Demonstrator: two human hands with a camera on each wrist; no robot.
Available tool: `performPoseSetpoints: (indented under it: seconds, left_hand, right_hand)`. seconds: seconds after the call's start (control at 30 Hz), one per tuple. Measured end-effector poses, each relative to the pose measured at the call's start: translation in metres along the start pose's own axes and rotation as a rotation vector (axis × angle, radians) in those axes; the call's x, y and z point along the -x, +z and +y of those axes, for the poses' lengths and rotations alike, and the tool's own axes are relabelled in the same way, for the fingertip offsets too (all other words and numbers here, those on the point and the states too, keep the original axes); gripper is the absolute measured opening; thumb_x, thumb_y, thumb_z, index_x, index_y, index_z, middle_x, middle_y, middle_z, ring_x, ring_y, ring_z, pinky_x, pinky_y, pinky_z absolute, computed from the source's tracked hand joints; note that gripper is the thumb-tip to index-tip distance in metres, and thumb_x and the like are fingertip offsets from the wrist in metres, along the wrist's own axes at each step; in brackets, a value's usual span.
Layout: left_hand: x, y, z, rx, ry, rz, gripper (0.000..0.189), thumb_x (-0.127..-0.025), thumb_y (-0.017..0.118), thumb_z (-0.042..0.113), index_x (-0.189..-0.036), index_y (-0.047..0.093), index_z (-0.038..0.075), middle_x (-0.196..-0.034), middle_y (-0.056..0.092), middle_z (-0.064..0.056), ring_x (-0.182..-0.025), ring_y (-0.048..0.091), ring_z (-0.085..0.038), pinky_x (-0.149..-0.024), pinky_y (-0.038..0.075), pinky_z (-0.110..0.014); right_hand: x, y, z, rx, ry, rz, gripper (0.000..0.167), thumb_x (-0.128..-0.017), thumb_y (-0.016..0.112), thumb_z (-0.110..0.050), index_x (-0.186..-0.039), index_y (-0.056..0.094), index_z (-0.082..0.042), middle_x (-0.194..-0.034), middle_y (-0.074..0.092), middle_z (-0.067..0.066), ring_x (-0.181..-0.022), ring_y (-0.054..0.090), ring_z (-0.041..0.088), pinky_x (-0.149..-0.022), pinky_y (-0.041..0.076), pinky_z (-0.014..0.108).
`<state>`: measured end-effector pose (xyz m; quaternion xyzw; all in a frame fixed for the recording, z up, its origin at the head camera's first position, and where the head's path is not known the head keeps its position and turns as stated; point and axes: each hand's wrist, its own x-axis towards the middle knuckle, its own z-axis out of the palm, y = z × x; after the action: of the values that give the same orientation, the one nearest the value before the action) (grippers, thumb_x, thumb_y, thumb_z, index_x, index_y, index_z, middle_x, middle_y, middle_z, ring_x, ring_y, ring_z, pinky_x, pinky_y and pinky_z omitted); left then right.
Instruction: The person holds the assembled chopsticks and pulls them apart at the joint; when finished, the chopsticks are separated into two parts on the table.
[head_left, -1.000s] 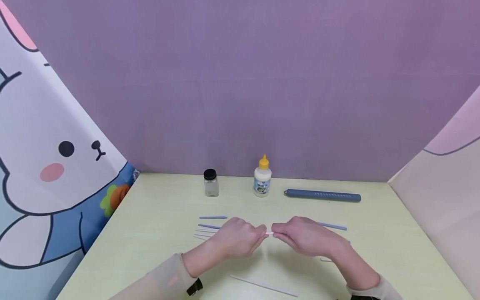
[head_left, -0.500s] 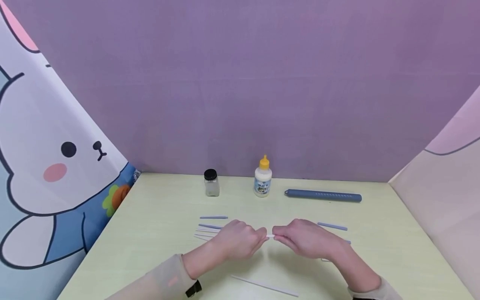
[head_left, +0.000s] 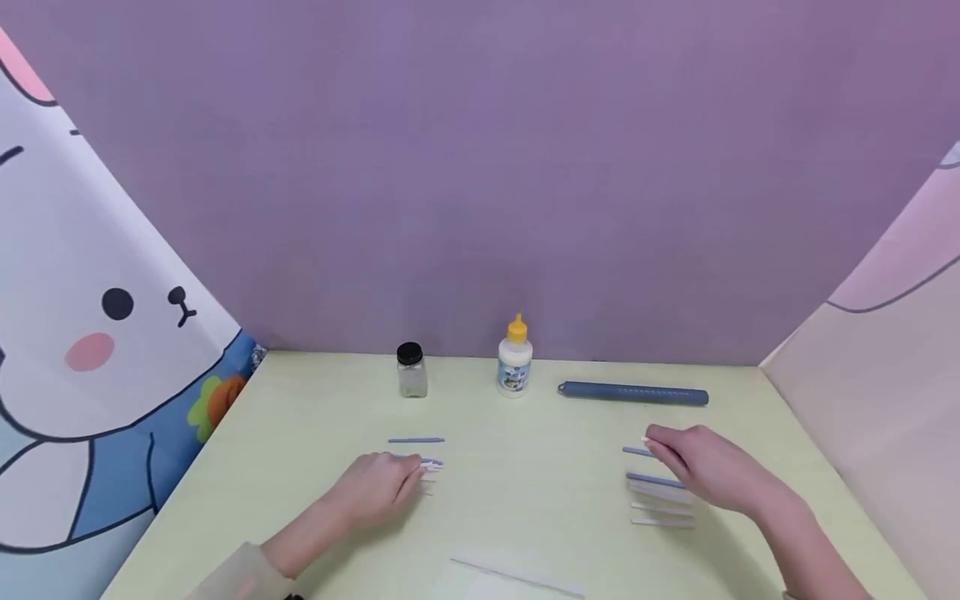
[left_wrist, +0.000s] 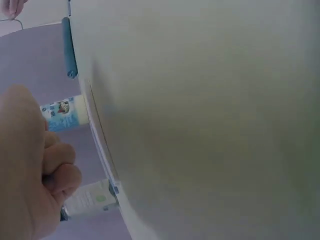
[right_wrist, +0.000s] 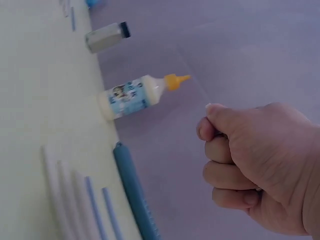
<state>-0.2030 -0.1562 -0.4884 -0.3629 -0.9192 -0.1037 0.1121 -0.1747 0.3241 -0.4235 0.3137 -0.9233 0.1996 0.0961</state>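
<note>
In the head view my left hand (head_left: 378, 487) is low over the left group of thin sticks, with a short white stick (head_left: 431, 467) poking out at its pinched thumb and forefinger. My right hand (head_left: 708, 467) is above the right group, and a small white stick end (head_left: 645, 439) shows at its fingertips. Most of each held stick is hidden inside the hand. Blue sticks (head_left: 416, 440) lie around the left hand. Under and beside the right hand are a blue stick (head_left: 656, 480) and several white sticks (head_left: 662, 523). Both wrist views show curled fingers.
A longer white stick (head_left: 517, 577) lies near the front of the table. At the back stand a small clear jar (head_left: 412, 379) with a black lid and a white bottle (head_left: 514, 367) with a yellow nozzle. A dark blue rod (head_left: 633, 392) lies right of them.
Both hands were together mid-table, gripping one white stick between them. They have since parted, left hand to the left and right hand to the right, each with a white end at its fingertips.
</note>
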Motion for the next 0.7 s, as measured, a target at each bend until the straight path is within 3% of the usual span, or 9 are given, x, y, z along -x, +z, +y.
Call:
performPoseSetpoints:
  seconds: [0.1,0.17,0.33,0.47,0.7]
  left_hand:
    - [0.008,0.001,-0.004,0.005,0.053,0.035,0.034,-0.107,0.059,0.022,-0.076,0.046,0.02,-0.059,0.032,0.013,-0.054,0.034,-0.002,-0.051,0.033,-0.023]
    - [0.009,-0.001,-0.002,0.008,0.054,0.022,0.034,-0.106,0.059,0.02,-0.075,0.046,0.02,-0.059,0.033,0.012,-0.054,0.034,-0.002,-0.051,0.033,-0.022]
    - [0.016,-0.01,0.003,0.063,0.031,-0.111,0.024,-0.104,0.059,0.014,-0.081,0.054,0.019,-0.075,0.047,0.009,-0.064,0.042,-0.003,-0.058,0.041,-0.023]
    - [0.021,-0.016,0.004,0.091,0.018,-0.172,0.016,-0.106,0.06,0.013,-0.091,0.065,0.016,-0.092,0.047,0.007,-0.076,0.046,-0.002,-0.068,0.047,-0.023]
    - [0.027,-0.022,0.002,0.081,0.07,-0.193,0.008,-0.101,0.071,0.011,-0.103,0.077,0.015,-0.09,0.05,0.009,-0.079,0.044,0.0,-0.072,0.047,-0.02]
  right_hand:
    - [0.012,0.003,0.005,-0.034,0.003,-0.035,0.033,-0.109,0.058,-0.011,-0.083,0.046,-0.026,-0.072,0.021,-0.024,-0.061,0.019,-0.011,-0.055,0.029,0.017]
    - [0.019,0.007,0.007,-0.056,0.013,-0.045,0.026,-0.109,0.058,-0.009,-0.09,0.05,-0.026,-0.071,0.023,-0.024,-0.06,0.02,-0.011,-0.054,0.03,0.017]
    - [0.032,0.014,0.009,-0.101,0.024,-0.046,0.02,-0.105,0.058,0.001,-0.108,0.052,-0.018,-0.071,0.028,-0.024,-0.059,0.024,-0.011,-0.052,0.033,0.017]
    - [0.039,0.019,0.012,-0.137,-0.002,-0.042,0.028,-0.098,0.057,0.01,-0.104,0.05,-0.016,-0.076,0.031,-0.022,-0.064,0.03,-0.011,-0.054,0.035,0.017]
    - [0.052,0.033,0.017,-0.096,-0.065,-0.01,0.039,-0.084,0.074,0.011,-0.096,0.059,-0.023,-0.089,0.05,-0.021,-0.081,0.044,-0.01,-0.068,0.043,0.015]
